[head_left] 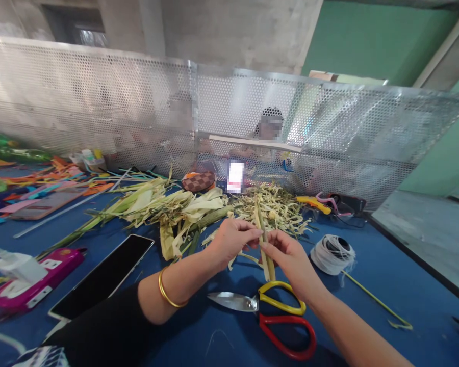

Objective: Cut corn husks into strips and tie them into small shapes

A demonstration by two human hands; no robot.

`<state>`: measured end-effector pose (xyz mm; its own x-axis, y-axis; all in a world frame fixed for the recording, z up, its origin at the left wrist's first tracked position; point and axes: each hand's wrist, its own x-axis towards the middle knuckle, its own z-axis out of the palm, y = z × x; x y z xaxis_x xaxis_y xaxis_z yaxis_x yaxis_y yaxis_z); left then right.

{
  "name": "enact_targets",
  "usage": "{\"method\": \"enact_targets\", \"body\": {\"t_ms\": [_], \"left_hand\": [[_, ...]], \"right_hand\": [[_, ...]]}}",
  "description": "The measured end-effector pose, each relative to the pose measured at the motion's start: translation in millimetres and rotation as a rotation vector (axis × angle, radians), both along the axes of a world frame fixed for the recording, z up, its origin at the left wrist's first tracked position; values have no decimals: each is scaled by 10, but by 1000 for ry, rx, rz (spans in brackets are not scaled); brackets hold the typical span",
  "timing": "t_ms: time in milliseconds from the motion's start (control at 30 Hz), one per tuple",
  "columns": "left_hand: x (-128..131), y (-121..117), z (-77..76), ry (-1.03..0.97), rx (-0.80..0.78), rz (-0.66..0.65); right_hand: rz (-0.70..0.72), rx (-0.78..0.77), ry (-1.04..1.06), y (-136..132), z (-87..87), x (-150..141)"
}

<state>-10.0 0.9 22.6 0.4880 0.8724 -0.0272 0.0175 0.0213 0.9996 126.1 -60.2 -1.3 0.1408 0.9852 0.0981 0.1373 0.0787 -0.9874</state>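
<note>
Between both hands stands a long, narrow strip of corn husk [266, 262], pale green and yellowish. My left hand [235, 239] pinches it from the left, thumb against fingers. From the right, my right hand [285, 251] grips the same strip slightly lower. Below the hands lie scissors [258, 305] with one yellow and one red handle, blades pointing left. Behind the hands is a heap of shredded husk strips [279, 204]. Larger corn husks [176, 204] are piled to the left of it.
A phone [103, 278] and a magenta power strip [57, 270] lie at left. White twine [332, 254] sits at right beside a thin yellow-green stick [378, 300]. A perforated metal screen [137, 102] borders the table's back, with people behind it. Coloured paper scraps [57, 173] lie far left.
</note>
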Motion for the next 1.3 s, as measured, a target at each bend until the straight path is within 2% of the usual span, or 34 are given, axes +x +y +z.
{"method": "enact_targets", "body": {"t_ms": [100, 267, 333, 467, 600, 733, 800, 967, 1067, 1133, 1233, 1300], "left_hand": [[3, -10, 6, 19, 18, -18], [3, 34, -45, -38, -26, -63], [6, 55, -69, -67, -39, -72], [12, 52, -82, -83, -54, -79], [9, -9, -49, -47, -32, -79], [29, -58, -47, -9, 9, -71], [48, -56, -71, -25, -15, -38], [70, -1, -135, -112, 19, -30], [55, 18, -149, -72, 103, 17], [36, 16, -148, 14, 245, 132], [6, -3, -139, 161, 491, 325], [-5, -16, -135, 214, 582, 383]], "right_hand": [[-11, 1, 2, 7, 10, -4], [34, -50, 134, 8, 2, 12], [16, -33, 111, 14, -15, 20], [-53, 64, -96, 19, -34, 31], [-96, 90, -300, -11, -41, 18], [-203, 246, -705, -43, -92, -2], [-230, 284, -829, -50, -119, -7], [-198, 296, -764, -46, -124, -4], [-171, 253, -665, -34, -119, 2], [-172, 243, -665, -26, -125, 6], [-233, 295, -783, -24, -139, 15], [-261, 333, -880, -31, -152, 22]]}}
